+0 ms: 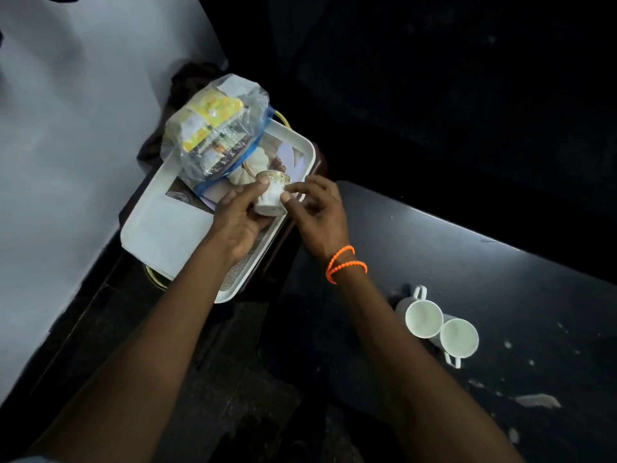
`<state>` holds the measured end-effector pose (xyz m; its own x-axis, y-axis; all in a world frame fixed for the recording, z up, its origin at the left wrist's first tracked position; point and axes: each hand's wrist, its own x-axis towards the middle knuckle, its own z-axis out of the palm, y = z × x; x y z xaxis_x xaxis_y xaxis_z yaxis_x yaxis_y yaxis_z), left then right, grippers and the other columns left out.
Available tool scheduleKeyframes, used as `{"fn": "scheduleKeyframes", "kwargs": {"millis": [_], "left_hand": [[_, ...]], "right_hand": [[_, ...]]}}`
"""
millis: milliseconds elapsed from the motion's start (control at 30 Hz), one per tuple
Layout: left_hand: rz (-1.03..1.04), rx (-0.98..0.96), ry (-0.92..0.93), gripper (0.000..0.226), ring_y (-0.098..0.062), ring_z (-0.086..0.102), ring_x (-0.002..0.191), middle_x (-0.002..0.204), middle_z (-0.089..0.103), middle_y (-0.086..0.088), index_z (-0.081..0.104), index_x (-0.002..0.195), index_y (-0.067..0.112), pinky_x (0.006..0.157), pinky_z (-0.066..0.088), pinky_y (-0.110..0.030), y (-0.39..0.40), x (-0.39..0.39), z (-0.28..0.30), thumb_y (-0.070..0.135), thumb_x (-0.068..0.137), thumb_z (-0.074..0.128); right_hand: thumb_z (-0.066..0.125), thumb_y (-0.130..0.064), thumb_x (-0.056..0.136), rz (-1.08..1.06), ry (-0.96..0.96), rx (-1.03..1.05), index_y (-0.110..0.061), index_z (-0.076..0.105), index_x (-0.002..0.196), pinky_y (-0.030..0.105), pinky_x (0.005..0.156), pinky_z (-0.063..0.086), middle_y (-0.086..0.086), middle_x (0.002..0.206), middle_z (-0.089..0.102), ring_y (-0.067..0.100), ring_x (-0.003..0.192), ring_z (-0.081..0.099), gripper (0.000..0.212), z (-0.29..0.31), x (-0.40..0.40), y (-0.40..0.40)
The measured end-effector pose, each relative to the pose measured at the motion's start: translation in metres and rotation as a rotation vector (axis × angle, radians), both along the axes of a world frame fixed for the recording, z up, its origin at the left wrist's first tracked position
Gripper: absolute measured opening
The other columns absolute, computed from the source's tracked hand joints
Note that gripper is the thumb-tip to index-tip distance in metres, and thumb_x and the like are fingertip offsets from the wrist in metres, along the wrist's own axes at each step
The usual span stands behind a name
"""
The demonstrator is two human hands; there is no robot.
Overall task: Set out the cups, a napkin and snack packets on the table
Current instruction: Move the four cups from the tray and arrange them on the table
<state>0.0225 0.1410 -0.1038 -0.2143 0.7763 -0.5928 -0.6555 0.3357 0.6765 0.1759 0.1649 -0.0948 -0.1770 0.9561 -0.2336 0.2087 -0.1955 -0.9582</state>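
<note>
A small white cup with a gold pattern (pixel 273 194) is held tilted above the white tray (pixel 160 228). My left hand (pixel 238 222) grips it from the left and below. My right hand (pixel 317 212) touches its right side with thumb and fingertips, and wears orange bead bracelets. A clear plastic bag of snack packets (pixel 213 128) lies on the far end of the tray. A white folded napkin (pixel 252 163) sits behind the cup, partly under the bag. Two white cups (pixel 424 319) (pixel 459 337) stand side by side on the dark table (pixel 500 262) at the right.
The tray rests on a small dark stand with a brass-coloured rim (pixel 155 279) to the left of the table. A pale wall (pixel 66 128) runs along the left. The table top has pale scuff marks (pixel 537 401) near its front.
</note>
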Motion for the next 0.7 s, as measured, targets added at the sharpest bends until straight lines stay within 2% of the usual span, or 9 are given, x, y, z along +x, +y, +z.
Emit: {"fn": "scheduleKeyframes", "kwargs": {"millis": [67,100,167,267,367,467,567,633,700], "left_hand": [[-0.034,0.118,-0.039,0.032,-0.035,0.064,0.119,0.128,0.064,-0.026,0.058,0.127,-0.004,0.098,0.060,-0.044,-0.005,0.008,0.006,0.004,0.097,0.062],[-0.054,0.146,-0.046,0.029,-0.033,0.067,0.114,0.121,0.067,-0.024,0.060,0.122,-0.002,0.094,0.061,-0.042,-0.007,0.015,0.009,0.002,0.094,0.062],[-0.101,0.143,-0.006,0.035,-0.028,0.071,0.104,0.112,0.072,-0.018,0.060,0.120,0.000,0.090,0.061,-0.038,-0.012,0.032,0.015,0.000,0.085,0.064],[-0.246,0.103,0.108,0.044,-0.023,0.070,0.096,0.104,0.074,-0.011,0.061,0.114,0.005,0.091,0.059,-0.035,-0.022,0.061,0.020,-0.007,0.072,0.069],[-0.467,0.132,0.180,0.054,-0.022,0.071,0.116,0.119,0.078,-0.007,0.067,0.116,0.004,0.103,0.058,-0.035,-0.034,0.089,0.026,-0.015,0.068,0.081],[-0.663,0.176,0.336,0.060,-0.019,0.063,0.134,0.137,0.072,-0.003,0.073,0.121,0.012,0.115,0.049,-0.038,-0.048,0.120,0.033,-0.002,0.065,0.092],[-0.871,0.235,0.650,0.058,-0.007,0.063,0.126,0.128,0.072,0.009,0.077,0.118,0.035,0.107,0.050,-0.027,-0.067,0.159,0.036,0.014,0.067,0.096],[-0.953,0.268,0.732,0.057,-0.006,0.065,0.114,0.121,0.072,0.009,0.078,0.120,0.031,0.097,0.050,-0.020,-0.085,0.185,0.032,0.014,0.069,0.096],[-1.001,0.256,0.691,0.058,-0.005,0.068,0.102,0.119,0.072,0.004,0.078,0.123,0.023,0.089,0.051,-0.016,-0.106,0.208,0.026,0.006,0.070,0.093]], "right_hand": [[0.085,-0.017,0.083,-0.103,0.053,-0.052,-0.012,0.069,0.114,0.012,0.076,0.054,0.009,0.132,0.052,-0.009,0.082,0.064,0.036,0.002,0.012,-0.007],[0.087,-0.017,0.081,-0.126,0.093,-0.127,-0.015,0.064,0.121,0.016,0.079,0.057,0.008,0.133,0.053,-0.007,0.086,0.067,0.046,0.002,0.022,-0.010],[0.085,-0.011,0.082,-0.124,0.254,-0.319,-0.011,0.060,0.132,0.039,0.089,0.062,0.010,0.129,0.064,0.013,0.100,0.072,0.057,0.007,0.043,-0.018],[0.083,-0.002,0.082,-0.058,0.321,-0.345,-0.003,0.067,0.127,0.053,0.098,0.058,0.019,0.121,0.074,0.029,0.109,0.070,0.047,0.013,0.082,-0.035],[0.088,-0.005,0.076,-0.120,0.227,-0.255,-0.007,0.071,0.123,0.047,0.102,0.057,0.012,0.120,0.076,0.028,0.115,0.071,0.050,0.024,0.125,-0.061],[0.093,-0.006,0.070,-0.257,0.093,-0.199,-0.012,0.069,0.125,0.029,0.094,0.059,0.008,0.122,0.074,0.018,0.113,0.071,0.060,0.027,0.167,-0.098],[0.095,-0.010,0.067,-0.409,-0.014,-0.110,-0.020,0.068,0.124,0.020,0.090,0.058,0.006,0.126,0.070,0.014,0.113,0.071,0.065,0.021,0.201,-0.144],[0.093,-0.021,0.063,-0.515,-0.071,-0.071,-0.034,0.068,0.119,0.025,0.091,0.058,-0.002,0.123,0.070,0.015,0.112,0.071,0.062,0.013,0.218,-0.176],[0.090,-0.025,0.063,-0.590,-0.144,-0.082,-0.040,0.066,0.116,0.035,0.092,0.059,-0.008,0.119,0.068,0.017,0.110,0.070,0.060,0.001,0.230,-0.208]]}}
